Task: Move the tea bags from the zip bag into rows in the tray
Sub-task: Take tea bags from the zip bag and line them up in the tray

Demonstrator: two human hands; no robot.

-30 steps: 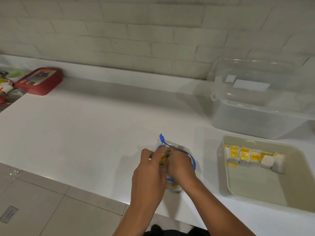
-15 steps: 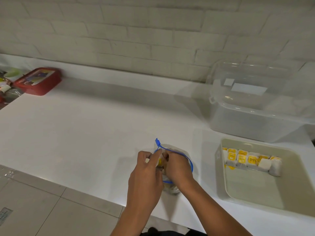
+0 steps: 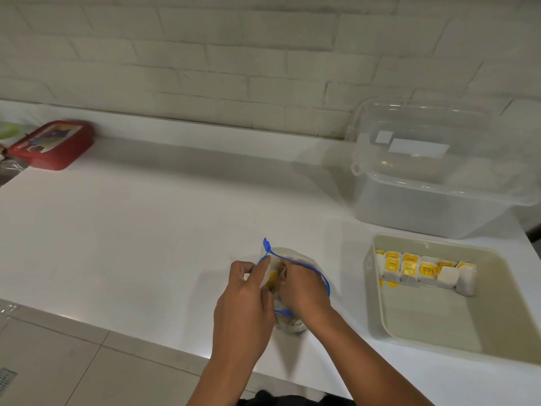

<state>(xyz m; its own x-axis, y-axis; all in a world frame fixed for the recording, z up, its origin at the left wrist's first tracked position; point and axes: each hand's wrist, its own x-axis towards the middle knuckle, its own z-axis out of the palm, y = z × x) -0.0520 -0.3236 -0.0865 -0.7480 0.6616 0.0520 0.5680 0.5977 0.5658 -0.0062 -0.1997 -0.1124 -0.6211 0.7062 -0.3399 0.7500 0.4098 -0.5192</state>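
Hands unmoved, left hand [image 3: 243, 300] gripping zip bag [image 3: 295, 260] rim; right hand [image 3: 304, 291] inside, grip hidden

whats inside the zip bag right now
Inside the zip bag a few tea bags with yellow tags show near its mouth. The right hand reaches in and the left hand holds the rim, so the rest is covered.

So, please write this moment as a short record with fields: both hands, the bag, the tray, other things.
left hand: holds the zip bag's mouth open
right hand: fingers inside the bag
zip bag: on the counter, blue zip open
tray: one row of tea bags along its far side
other: clear lidded tub; red box
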